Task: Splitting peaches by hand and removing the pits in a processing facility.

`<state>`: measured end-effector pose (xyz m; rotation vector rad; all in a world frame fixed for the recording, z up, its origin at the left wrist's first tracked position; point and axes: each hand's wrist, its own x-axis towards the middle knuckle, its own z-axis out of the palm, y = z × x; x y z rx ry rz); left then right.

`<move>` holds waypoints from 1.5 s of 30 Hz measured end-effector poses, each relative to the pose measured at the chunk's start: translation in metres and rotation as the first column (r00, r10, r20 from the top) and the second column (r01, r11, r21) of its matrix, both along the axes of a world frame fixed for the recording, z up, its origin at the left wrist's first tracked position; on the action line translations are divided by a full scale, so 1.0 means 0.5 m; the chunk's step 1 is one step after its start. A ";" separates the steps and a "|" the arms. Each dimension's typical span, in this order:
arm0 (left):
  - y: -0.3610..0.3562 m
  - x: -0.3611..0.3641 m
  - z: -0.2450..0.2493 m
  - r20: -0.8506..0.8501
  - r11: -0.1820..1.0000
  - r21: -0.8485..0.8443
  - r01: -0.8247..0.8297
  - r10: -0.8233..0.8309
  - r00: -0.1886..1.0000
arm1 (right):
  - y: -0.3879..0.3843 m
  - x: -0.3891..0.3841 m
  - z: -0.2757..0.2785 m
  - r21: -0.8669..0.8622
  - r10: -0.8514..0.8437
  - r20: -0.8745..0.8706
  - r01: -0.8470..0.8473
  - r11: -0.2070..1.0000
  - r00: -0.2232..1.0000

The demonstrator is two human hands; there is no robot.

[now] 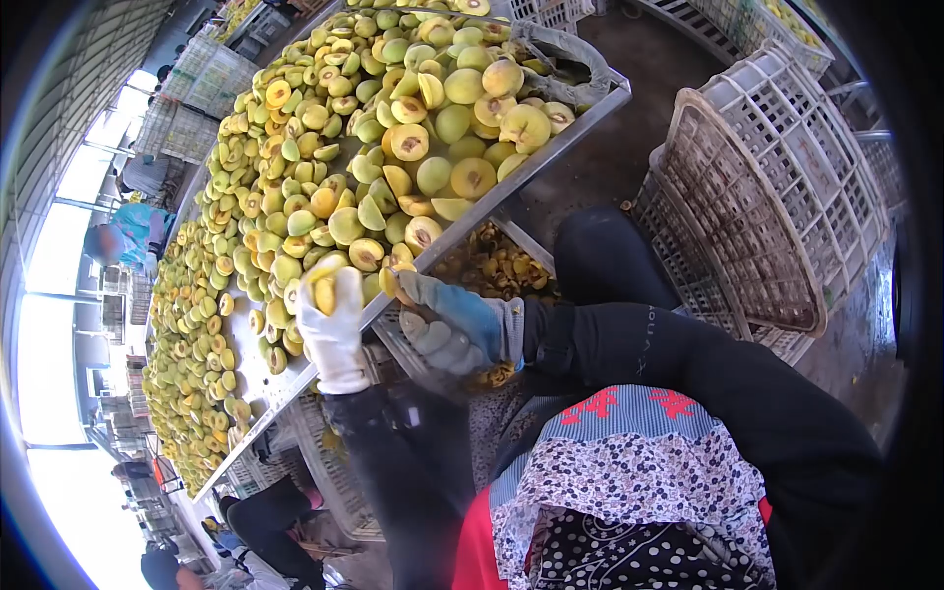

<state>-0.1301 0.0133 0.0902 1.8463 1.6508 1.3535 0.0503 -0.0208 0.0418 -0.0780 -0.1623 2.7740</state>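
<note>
My left hand, in a white glove, is closed around a yellow peach half at the edge of the metal table. To its right, my right hand wears a blue and grey glove with curled fingers. An orange-yellow fruit piece shows at its thumb tip; whatever lies inside the fingers is hidden. Halved yellow-green peaches cover much of the tabletop, some cut side up with brown centres. Larger pieces are heaped near the table's far right corner.
Below the table edge, small yellow-brown scraps lie in a pile. Dirty white plastic crates stand at the right, and another crate is under the table. A person in a turquoise top is across the table; other people sit at lower left.
</note>
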 end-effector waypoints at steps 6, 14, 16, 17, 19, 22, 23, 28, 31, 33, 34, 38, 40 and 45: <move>-0.040 0.034 -0.028 -0.050 1.000 -0.026 -0.012 0.010 0.999 | -0.007 -0.006 -0.016 -0.004 0.080 -0.026 -0.080 0.997 0.996; -0.051 0.012 -0.054 0.780 0.946 -0.147 0.288 -0.068 0.622 | -0.025 -0.027 0.017 0.565 -0.502 0.355 0.247 0.787 0.788; -0.072 0.067 -0.009 0.539 0.982 -0.074 0.177 -0.110 0.835 | -0.017 -0.047 -0.006 0.712 -0.676 0.340 0.291 0.639 0.654; -0.071 0.067 -0.021 0.138 0.993 0.045 0.109 -0.114 0.984 | -0.014 -0.047 -0.012 0.767 -0.723 0.317 0.283 0.576 0.614; -0.068 0.050 -0.048 -0.481 0.967 0.241 0.083 0.045 0.875 | -0.013 -0.044 -0.021 0.851 -0.790 0.283 0.238 0.468 0.544; -0.066 0.071 -0.033 -0.321 0.963 0.262 0.060 0.028 0.947 | -0.018 -0.035 -0.012 0.911 -0.842 0.243 0.183 0.368 0.482; -0.069 0.085 -0.019 0.044 0.995 0.094 0.025 -0.029 0.999 | -0.018 -0.038 -0.016 0.914 -0.850 0.224 0.199 0.353 0.477; -0.066 0.105 -0.020 0.694 0.972 -0.206 0.112 0.064 0.718 | -0.016 -0.031 -0.015 0.921 -0.813 0.303 0.066 0.384 0.498; -0.070 0.127 0.002 0.670 0.970 -0.242 0.008 0.161 0.725 | -0.019 -0.020 0.002 0.900 -0.750 0.381 -0.029 0.435 0.541; -0.063 0.102 -0.031 0.720 0.979 -0.181 0.090 0.069 0.690 | -0.019 -0.034 -0.020 0.875 -0.719 0.400 -0.003 0.484 0.568; -0.060 0.092 -0.046 0.742 0.980 -0.147 0.131 0.022 0.670 | -0.018 -0.039 -0.028 0.874 -0.717 0.408 -0.017 0.485 0.566; -0.063 0.101 -0.042 0.679 0.989 -0.070 0.133 -0.050 0.732 | -0.025 -0.034 -0.017 0.853 -0.698 0.428 0.000 0.522 0.574; -0.067 0.113 -0.033 0.596 0.996 -0.021 0.088 -0.059 0.801 | -0.023 -0.042 -0.019 0.793 -0.670 0.386 0.144 0.593 0.634; -0.080 0.136 -0.026 0.659 0.993 -0.056 -0.101 0.113 0.743 | -0.027 -0.048 -0.023 0.778 -0.599 0.392 0.096 0.621 0.698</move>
